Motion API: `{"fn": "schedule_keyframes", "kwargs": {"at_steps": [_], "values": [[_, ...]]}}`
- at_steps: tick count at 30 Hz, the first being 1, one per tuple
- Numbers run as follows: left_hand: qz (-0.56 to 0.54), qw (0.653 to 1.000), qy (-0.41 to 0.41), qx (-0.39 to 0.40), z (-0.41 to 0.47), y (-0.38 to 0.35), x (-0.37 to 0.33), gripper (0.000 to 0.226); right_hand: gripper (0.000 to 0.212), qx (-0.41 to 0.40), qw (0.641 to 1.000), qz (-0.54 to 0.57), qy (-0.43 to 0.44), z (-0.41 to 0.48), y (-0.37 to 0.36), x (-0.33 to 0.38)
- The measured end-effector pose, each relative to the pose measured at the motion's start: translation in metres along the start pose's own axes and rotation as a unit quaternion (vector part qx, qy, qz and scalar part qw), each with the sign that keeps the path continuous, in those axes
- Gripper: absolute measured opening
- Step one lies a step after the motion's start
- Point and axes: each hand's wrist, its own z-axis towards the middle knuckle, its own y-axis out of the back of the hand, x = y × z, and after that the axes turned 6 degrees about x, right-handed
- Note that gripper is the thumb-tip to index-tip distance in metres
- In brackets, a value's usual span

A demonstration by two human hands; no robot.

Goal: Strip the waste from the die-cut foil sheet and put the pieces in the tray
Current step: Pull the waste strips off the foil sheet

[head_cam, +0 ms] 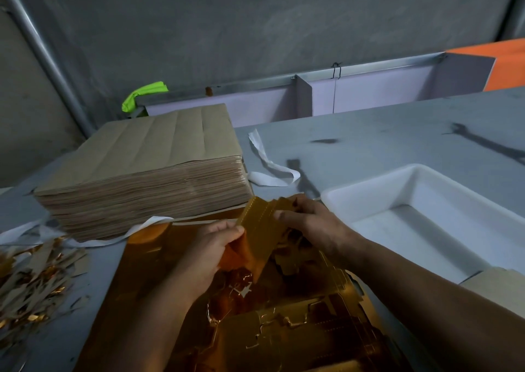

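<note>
Both hands, left [213, 248] and right [311, 224], pinch a ridged gold piece [259, 231] above the mirror-bright, die-cut foil sheet [287, 329]

My left hand [216, 246] and right hand [309, 221] meet at centre, forearms converging, both pinching one foil piece [260, 229], fingers curled.

The foil sheet [284, 329] ran off the near edge, its near part unseen. The tray [397, 192] was cut by the right edge, and the scrap pile [34, 275] by the left. The fingers of the left hand [210, 255] lay hidden behind the gold piece [261, 232]; the right hand [312, 224] covered its far right corner. Both forearms ran out of view.
</note>
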Motion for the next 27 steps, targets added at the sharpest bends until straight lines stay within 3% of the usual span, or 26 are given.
{"fn": "schedule_keyframes", "kwargs": {"at_steps": [4,7,10,16,18,20,23,27], "values": [[-0.101,0.993,0.030,-0.050,0.007,-0.011,-0.006,0.015,0.048,-0.065,0.997,0.022,0.040,0.000,0.001,0.001],[-0.185,0.977,0.056,-0.086,0.012,-0.023,-0.012,0.011,0.039,-0.094,0.991,0.049,0.077,0.001,0.003,0.001],[-0.188,0.977,0.060,-0.079,0.013,-0.037,-0.014,0.011,0.024,-0.094,0.991,0.033,0.091,0.002,0.002,-0.001],[-0.149,0.988,0.034,-0.029,0.011,-0.050,-0.011,0.014,0.022,-0.155,0.983,-0.083,0.056,0.010,0.007,-0.007],[-0.077,0.996,0.010,-0.053,0.017,-0.044,-0.002,0.019,0.021,-0.175,0.979,-0.091,0.060,0.010,0.009,-0.008],[0.084,0.992,-0.019,-0.087,0.024,-0.035,0.008,0.033,0.019,-0.188,0.975,-0.091,0.069,0.010,0.010,-0.007],[0.265,0.961,-0.033,-0.075,0.029,-0.024,0.021,0.059,0.021,-0.192,0.974,-0.084,0.089,0.010,0.010,-0.008],[0.409,0.909,-0.065,-0.052,0.034,-0.020,0.037,0.079,0.020,-0.201,0.973,-0.064,0.092,0.012,0.011,-0.012]]}}
